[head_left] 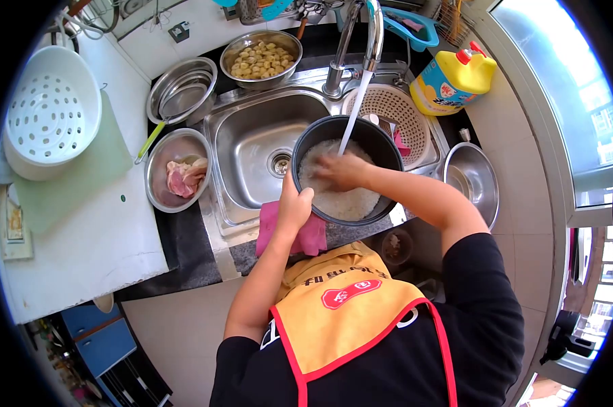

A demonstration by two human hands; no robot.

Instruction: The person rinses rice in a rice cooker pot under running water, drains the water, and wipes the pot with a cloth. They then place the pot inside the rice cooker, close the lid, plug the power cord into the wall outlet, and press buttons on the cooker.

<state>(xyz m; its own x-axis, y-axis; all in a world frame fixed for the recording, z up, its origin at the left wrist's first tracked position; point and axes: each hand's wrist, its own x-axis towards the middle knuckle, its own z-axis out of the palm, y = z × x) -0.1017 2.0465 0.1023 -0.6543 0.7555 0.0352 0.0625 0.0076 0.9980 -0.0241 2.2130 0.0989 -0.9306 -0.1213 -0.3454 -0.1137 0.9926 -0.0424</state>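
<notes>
A dark rice cooker inner pot is tilted over the right part of the sink. White rice and cloudy water lie in it. My left hand grips the pot's near left rim, thumb outside. Inside the pot, my right hand is down in the rice and water; its fingers are smeared and partly hidden. A stream of water falls from the faucet into the pot beside my right hand. Under my left wrist, a pink cloth hangs over the counter edge.
Left of the sink basin stand a bowl with raw meat and stacked metal bowls. Behind is a bowl of yellowish pieces. To the right are a beige colander, a yellow detergent jug and a metal bowl.
</notes>
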